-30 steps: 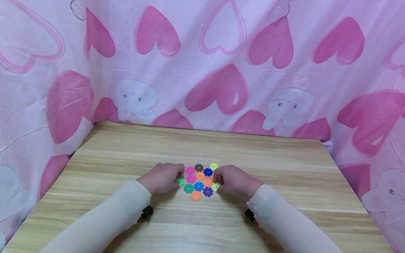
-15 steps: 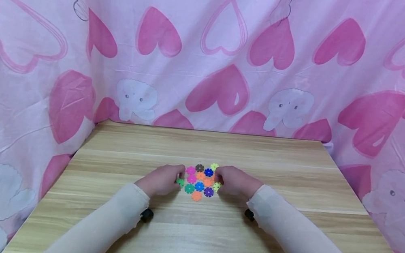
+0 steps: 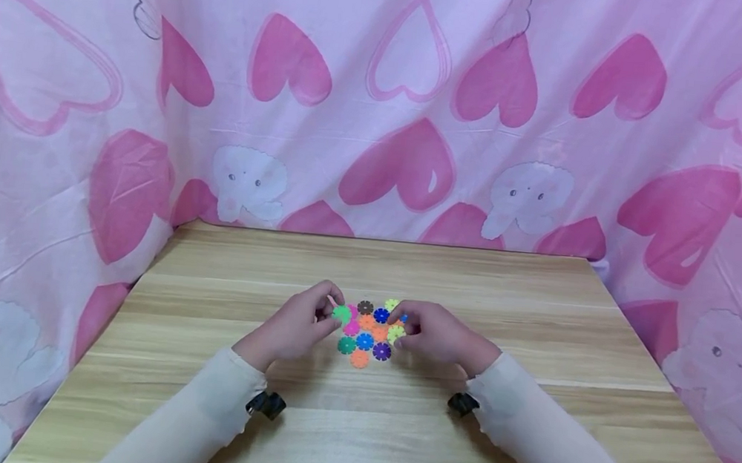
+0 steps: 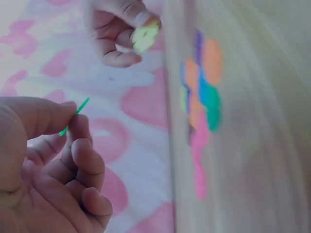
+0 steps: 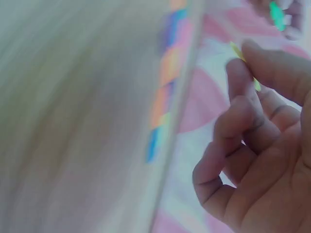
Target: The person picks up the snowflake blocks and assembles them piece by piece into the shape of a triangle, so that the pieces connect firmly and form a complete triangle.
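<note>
My left hand (image 3: 298,323) pinches a thin green snowflake disc (image 3: 341,314) between thumb and forefinger; in the left wrist view the disc (image 4: 74,116) appears edge-on, raised off the table. A yellow snowflake disc (image 3: 395,334) is pinched the same way by my right hand (image 3: 440,333), and in the left wrist view its notched face (image 4: 146,37) shows. Between the hands lies a cluster of flat notched discs: a brown disc (image 3: 365,308), a purple disc (image 3: 382,351), a teal disc (image 3: 346,345), and several orange, pink and blue ones. The right fingers partly cover the cluster's right side.
The discs lie on a wood-grain table (image 3: 352,431). A pink curtain (image 3: 380,135) with hearts and cartoon animals hangs behind the table and along both sides. Black wrist cameras sit under the left cuff (image 3: 266,404) and the right cuff (image 3: 463,404).
Both hands have lifted, the left one bringing up the green disc and the right one the yellow disc. A blue disc at the right has come into view. The middle discs stay put.
</note>
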`<state>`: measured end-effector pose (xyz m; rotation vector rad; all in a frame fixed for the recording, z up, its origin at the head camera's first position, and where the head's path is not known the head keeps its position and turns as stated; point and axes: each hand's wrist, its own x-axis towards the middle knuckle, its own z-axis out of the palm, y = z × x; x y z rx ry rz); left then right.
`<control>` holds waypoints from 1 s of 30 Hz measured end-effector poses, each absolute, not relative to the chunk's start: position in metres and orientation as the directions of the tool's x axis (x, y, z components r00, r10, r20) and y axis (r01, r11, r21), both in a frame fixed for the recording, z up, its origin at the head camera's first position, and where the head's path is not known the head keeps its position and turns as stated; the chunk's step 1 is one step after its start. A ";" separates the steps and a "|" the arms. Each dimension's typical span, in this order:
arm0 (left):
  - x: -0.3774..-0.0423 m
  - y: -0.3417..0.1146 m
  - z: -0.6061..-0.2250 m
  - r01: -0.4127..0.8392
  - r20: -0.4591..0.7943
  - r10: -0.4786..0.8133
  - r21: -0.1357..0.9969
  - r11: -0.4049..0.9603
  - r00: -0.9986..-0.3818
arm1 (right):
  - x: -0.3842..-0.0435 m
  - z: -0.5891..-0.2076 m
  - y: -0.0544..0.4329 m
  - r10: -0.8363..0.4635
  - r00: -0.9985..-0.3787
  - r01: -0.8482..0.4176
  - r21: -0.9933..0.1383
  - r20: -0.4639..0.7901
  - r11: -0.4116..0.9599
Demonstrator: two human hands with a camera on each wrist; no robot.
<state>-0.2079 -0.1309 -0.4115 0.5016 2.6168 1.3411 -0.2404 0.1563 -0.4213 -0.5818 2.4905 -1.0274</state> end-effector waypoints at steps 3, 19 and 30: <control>-0.202 -0.129 -0.401 0.242 0.076 0.350 0.853 0.462 -0.934 | -0.233 -0.407 0.156 -0.549 -0.834 -0.300 -0.785 -0.060 0.542; -0.178 -0.119 -0.384 0.425 0.359 0.276 0.874 0.237 -0.892 | -0.208 -0.354 0.134 -0.549 -0.822 -0.338 -0.905 0.151 0.257; -0.176 -0.113 -0.393 0.513 0.462 0.277 0.844 0.155 -0.843 | -0.205 -0.357 0.134 -0.528 -0.831 -0.305 -0.937 0.175 0.169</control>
